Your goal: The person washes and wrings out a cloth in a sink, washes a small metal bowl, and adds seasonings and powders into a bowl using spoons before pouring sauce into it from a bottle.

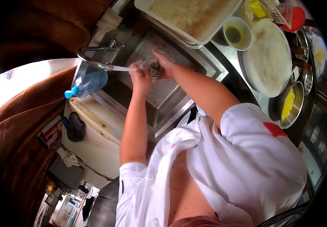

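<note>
Over the steel sink (pixel 154 109), both hands meet under running water from the curved tap (pixel 91 53). My left hand (pixel 140 77) is closed, with the stream falling on its fingers; splashing hides what they hold, if anything. My right hand (pixel 165 66) curves around a small, shiny, round metal thing (pixel 155 70), its thumb and fingers at the sides. The exact kind of this metal thing does not show. It lies between the two hands, close against the left fingers.
A blue-tinted plastic bottle (pixel 91 83) lies beside the tap. Across the sink's far side rests a white tray (pixel 217 30) of pale food in liquid. At right are a bowl of greenish liquid (pixel 236 34), a round white board (pixel 267 58) and a metal bowl of yellow food (pixel 296 106).
</note>
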`<move>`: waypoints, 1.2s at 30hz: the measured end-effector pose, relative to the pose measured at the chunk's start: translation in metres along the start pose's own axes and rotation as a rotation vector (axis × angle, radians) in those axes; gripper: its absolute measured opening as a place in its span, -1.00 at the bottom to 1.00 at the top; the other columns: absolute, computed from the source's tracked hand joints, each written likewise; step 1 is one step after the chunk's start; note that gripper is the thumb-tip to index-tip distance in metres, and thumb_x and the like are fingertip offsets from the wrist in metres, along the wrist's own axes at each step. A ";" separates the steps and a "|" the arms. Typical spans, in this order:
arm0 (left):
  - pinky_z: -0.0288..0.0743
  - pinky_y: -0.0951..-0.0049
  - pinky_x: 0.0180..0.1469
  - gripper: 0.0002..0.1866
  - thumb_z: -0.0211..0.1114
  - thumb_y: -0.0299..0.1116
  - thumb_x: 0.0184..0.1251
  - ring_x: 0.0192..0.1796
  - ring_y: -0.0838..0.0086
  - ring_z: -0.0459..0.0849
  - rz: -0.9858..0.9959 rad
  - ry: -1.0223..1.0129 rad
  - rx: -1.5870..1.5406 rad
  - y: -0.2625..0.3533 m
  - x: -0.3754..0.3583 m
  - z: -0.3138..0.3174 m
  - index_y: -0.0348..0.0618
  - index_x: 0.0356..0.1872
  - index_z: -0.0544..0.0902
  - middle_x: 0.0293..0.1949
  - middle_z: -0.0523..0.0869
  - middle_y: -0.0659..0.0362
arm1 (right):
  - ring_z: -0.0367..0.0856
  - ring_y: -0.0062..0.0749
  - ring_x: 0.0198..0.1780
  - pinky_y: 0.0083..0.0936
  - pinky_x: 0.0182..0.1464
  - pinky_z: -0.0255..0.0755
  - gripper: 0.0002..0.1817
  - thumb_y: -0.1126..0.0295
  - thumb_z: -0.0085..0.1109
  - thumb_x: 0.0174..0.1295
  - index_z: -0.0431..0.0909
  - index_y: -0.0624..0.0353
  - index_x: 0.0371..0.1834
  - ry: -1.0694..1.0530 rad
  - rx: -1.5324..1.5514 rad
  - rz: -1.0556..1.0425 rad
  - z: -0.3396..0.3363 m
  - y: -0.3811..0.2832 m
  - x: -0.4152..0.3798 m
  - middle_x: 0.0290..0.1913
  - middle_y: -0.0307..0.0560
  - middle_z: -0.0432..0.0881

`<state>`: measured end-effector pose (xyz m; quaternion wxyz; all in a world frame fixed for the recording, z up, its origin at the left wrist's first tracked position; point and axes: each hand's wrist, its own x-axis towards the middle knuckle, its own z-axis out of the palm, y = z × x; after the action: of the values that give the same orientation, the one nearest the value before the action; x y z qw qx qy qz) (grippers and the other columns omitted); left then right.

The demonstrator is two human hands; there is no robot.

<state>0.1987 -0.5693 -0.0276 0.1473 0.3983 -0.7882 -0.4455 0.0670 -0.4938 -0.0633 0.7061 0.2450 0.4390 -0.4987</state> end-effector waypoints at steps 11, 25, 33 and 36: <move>0.53 0.37 0.12 -0.71 0.30 -0.42 0.42 0.20 0.24 0.53 -0.516 0.031 -0.662 -0.062 -0.049 -0.025 -0.15 0.06 0.44 0.14 0.52 0.09 | 0.71 -0.31 -0.15 -0.33 -0.08 0.59 -0.48 -0.09 0.08 0.42 0.64 0.24 -0.09 0.135 -0.100 -0.460 0.025 0.009 0.035 -0.19 -0.10 0.72; 0.37 0.19 0.37 -0.43 0.12 -0.02 0.48 0.34 0.24 0.50 -0.414 -0.325 -1.432 -0.001 -0.008 -0.024 -0.13 0.38 0.39 0.34 0.50 0.06 | 0.66 -0.17 -0.38 -0.20 -0.26 0.51 -0.71 0.21 0.28 0.13 0.55 0.05 -0.68 0.188 -1.132 -1.489 0.091 0.083 -0.060 -0.50 -0.12 0.65; 0.50 0.21 0.01 -0.73 0.08 -0.09 0.43 -0.07 0.29 0.62 -0.136 -0.275 -1.709 -0.031 0.000 0.009 -0.05 -0.13 0.56 -0.16 0.62 0.16 | 0.66 0.05 -0.27 -0.03 -0.19 0.52 -0.77 0.20 0.22 0.07 0.61 0.03 -0.65 0.276 -1.031 -1.619 0.080 0.062 -0.034 -0.42 -0.05 0.67; 0.51 0.22 0.00 -0.72 0.06 -0.08 0.45 -0.10 0.30 0.63 -0.224 -0.280 -1.741 -0.034 -0.001 0.013 -0.03 -0.19 0.59 -0.21 0.65 0.18 | 0.72 -0.10 -0.26 -0.11 -0.17 0.57 -0.76 0.05 0.15 0.18 0.69 -0.10 -0.39 0.346 -1.078 -1.613 0.075 0.052 -0.033 -0.35 -0.13 0.73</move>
<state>0.2083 -0.5705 -0.0628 0.2557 0.1616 -0.1370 -0.9433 0.1392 -0.5163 -0.0025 0.0973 -0.4132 0.7404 -0.5211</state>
